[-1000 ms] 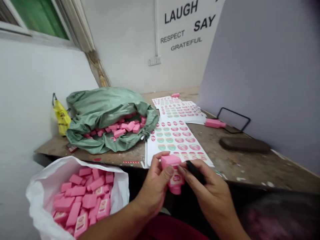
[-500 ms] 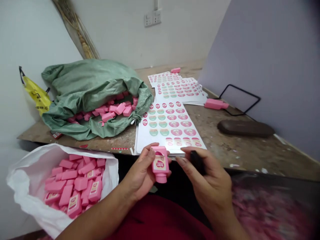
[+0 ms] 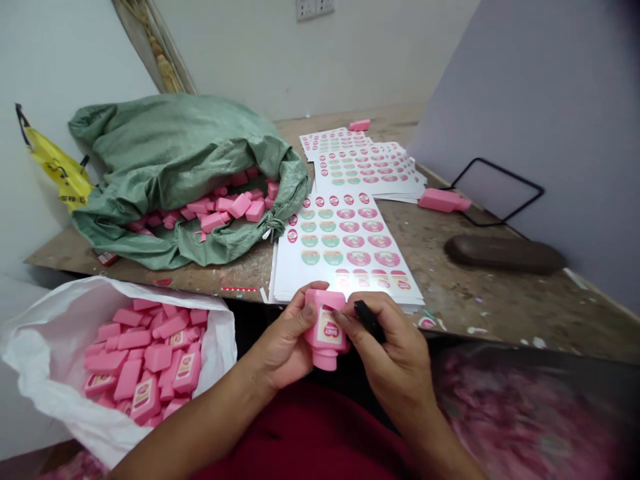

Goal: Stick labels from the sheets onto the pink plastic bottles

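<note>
A small pink bottle (image 3: pixel 325 343) with a printed "BABY" label is held neck down by my left hand (image 3: pixel 290 340), whose thumb presses its side. My right hand (image 3: pixel 395 353) is closed round a black tool (image 3: pixel 369 321), and its thumb and fingertip touch the label's right edge. Just beyond both hands lies a stack of sticker sheets (image 3: pixel 345 240) with pink and green ovals. The lower part of the black tool is hidden in my palm.
A white bag (image 3: pixel 220 333) of pink bottles stands lower left. On the table (image 3: pixel 430 287) are a green sack (image 3: pixel 175 140) of bottles, more sticker sheets (image 3: pixel 370 170), a loose pink bottle (image 3: pixel 443 200), a black wire frame (image 3: pixel 515 173) and a brown case (image 3: pixel 505 255).
My right hand has moved left and its fingertips now meet the bottle's label. The bottle remains in my left hand. The camera view has shifted slightly.
</note>
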Action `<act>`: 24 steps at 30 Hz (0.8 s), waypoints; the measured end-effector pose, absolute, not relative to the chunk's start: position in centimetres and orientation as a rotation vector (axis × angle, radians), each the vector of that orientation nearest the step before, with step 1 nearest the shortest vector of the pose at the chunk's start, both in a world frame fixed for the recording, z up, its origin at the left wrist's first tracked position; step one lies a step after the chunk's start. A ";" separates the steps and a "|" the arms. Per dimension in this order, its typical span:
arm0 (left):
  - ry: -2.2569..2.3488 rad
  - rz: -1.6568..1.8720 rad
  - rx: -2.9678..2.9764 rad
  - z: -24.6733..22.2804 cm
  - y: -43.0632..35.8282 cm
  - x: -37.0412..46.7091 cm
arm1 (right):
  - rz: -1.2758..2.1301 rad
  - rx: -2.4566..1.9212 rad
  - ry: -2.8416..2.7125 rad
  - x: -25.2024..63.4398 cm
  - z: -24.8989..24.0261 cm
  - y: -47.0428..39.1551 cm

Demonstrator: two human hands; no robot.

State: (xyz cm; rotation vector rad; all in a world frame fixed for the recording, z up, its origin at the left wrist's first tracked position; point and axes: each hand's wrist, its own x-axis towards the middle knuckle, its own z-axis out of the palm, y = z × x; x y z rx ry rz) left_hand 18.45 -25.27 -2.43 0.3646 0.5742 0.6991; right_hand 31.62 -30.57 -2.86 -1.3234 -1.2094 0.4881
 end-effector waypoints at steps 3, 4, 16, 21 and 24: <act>0.545 0.673 0.309 -2.9 -25.1 18.5 | 0.623 -1.287 -1.098 31.3 -2.9 -30.4; 0.536 0.665 0.300 -3.0 -25.0 18.5 | 0.702 -1.266 -1.044 31.3 -2.9 -30.3; 0.578 0.719 0.344 -2.6 -24.8 18.5 | 0.831 -1.320 -1.084 33.0 -2.9 -30.3; 0.555 0.735 0.375 -3.0 -25.1 18.8 | 0.489 -1.323 -1.264 32.5 -3.2 -30.1; 0.573 0.711 0.354 -3.0 -25.2 18.8 | 0.432 -1.322 -1.280 32.1 -3.1 -30.4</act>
